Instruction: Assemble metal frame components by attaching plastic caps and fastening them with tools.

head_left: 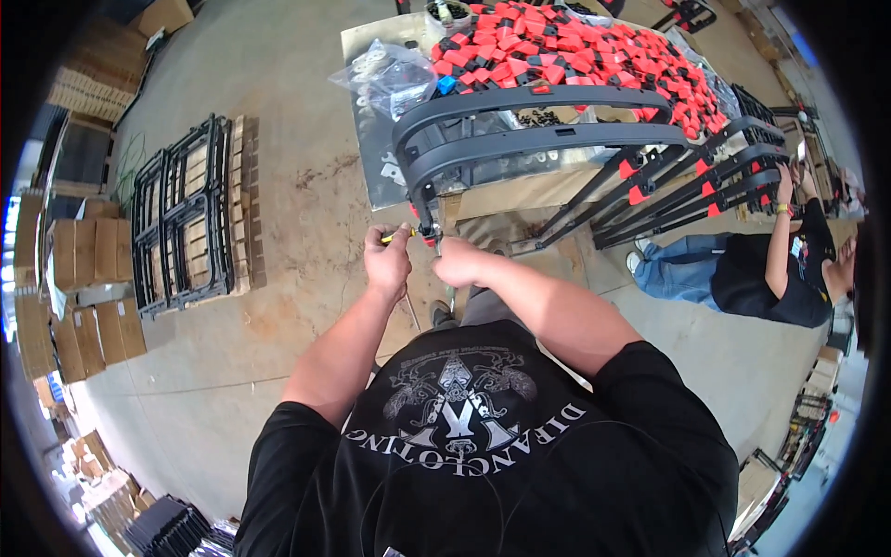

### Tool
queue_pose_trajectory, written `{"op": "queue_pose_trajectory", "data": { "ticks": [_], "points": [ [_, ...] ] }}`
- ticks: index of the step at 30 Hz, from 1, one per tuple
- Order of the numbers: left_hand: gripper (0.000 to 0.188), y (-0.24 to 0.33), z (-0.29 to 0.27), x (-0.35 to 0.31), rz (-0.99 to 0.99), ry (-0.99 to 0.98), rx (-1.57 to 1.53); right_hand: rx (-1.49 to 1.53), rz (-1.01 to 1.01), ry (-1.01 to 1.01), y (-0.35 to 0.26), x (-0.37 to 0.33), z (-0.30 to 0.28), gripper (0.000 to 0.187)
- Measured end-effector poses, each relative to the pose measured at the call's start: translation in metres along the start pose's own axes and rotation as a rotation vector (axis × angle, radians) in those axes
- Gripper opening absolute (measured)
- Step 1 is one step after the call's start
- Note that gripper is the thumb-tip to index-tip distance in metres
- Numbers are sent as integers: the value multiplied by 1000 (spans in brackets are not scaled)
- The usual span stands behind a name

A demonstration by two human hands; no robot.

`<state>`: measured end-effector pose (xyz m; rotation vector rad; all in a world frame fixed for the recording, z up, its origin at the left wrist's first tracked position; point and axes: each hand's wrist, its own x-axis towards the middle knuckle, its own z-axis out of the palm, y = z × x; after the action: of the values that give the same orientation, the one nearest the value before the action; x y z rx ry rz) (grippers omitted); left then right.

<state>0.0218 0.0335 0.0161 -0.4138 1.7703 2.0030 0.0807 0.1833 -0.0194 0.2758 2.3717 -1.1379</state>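
My left hand (388,262) is closed around a slim tool with a yellow handle (397,238), its end pointing at the lower end of a dark curved metal frame (548,146). A red and black fitting (428,234) sits at that frame end. Just right of the fitting, my right hand (455,264) has its fingers curled together against the frame end. Whatever lies in those fingers is too small and hidden to name. The frame leans at the table edge, and a second similar curved bar (529,100) stands right behind it.
Red and black plastic parts are heaped on the table (376,176), beside a clear plastic bag (394,79). More dark frames (691,190) lean at the right, where a co-worker (761,269) handles them. A pallet with stacked frames (190,218) lies left, near cardboard boxes (93,251).
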Motion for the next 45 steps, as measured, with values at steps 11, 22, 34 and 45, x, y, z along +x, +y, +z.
{"op": "queue_pose_trajectory", "data": {
  "ticks": [11,22,34,45],
  "points": [
    [22,-6,-11,-3,-12,35,22,-181,-33,321,-23,-11,3,28],
    [22,-20,-17,9,45,69,48,-131,14,341,-17,-13,18,33],
    [21,-23,-16,5,89,72,88,-130,63,153,-22,-24,10,52],
    [22,-13,-11,4,48,49,47,-17,101,102,-28,-29,1,61]
  ]
}}
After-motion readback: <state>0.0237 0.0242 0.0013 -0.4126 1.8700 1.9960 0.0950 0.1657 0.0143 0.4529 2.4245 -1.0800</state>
